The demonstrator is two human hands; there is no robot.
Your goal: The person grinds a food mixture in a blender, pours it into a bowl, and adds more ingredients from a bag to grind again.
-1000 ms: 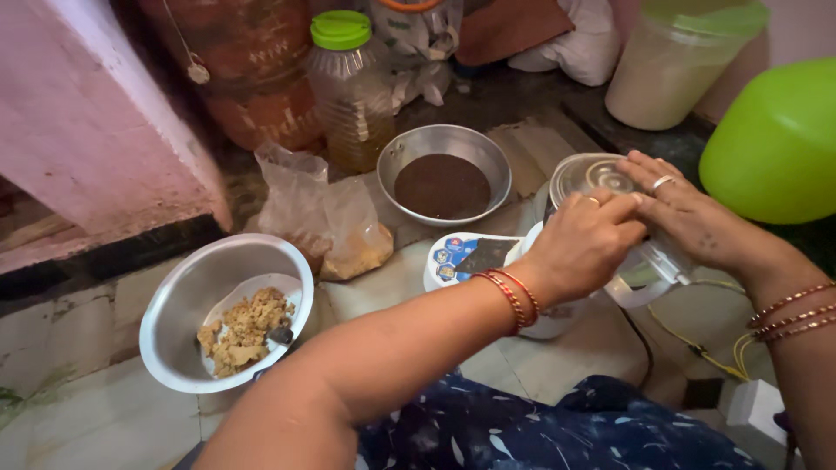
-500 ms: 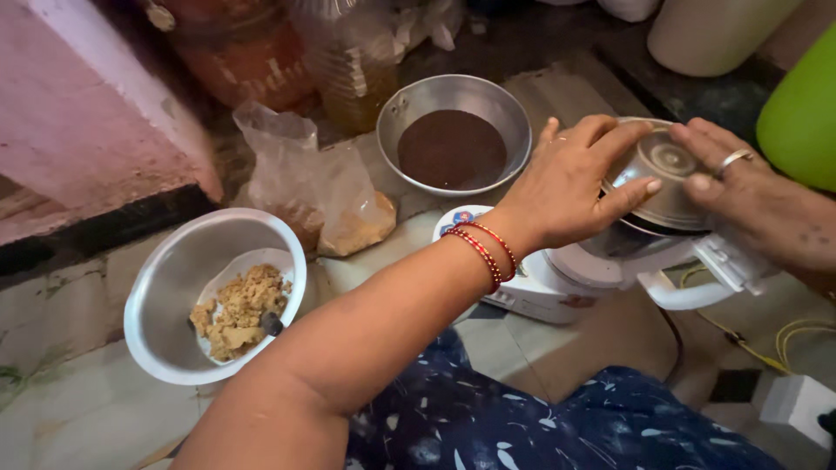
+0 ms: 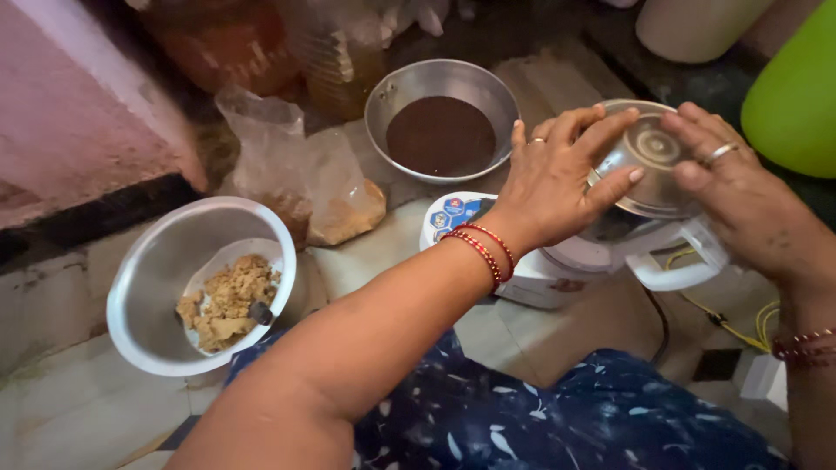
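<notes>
A white mixer grinder [image 3: 557, 270] stands on the floor with a steel jar under a clear domed lid [image 3: 649, 157]. My left hand [image 3: 557, 178] lies against the lid's left side, fingers spread over it. My right hand [image 3: 740, 196] presses on the lid from the right. Red bangles circle both wrists. Behind the grinder sits a steel bowl [image 3: 440, 83] holding dark brown powder [image 3: 440, 135]. At the left, a larger steel bowl [image 3: 157, 270] holds crumbly light-brown lumps [image 3: 226, 300] on a white plate.
A clear plastic bag [image 3: 305, 187] with brownish contents lies between the two bowls. A green rounded container [image 3: 797, 96] is at the right edge, a pale jar [image 3: 697, 26] behind it. A yellow cord [image 3: 740, 326] runs right of the grinder. A pink wall [image 3: 78, 104] rises at left.
The view has shifted and drawn closer to the grinder. Both hands stay on the jar lid, with the left fingers now spread wider across its side.
</notes>
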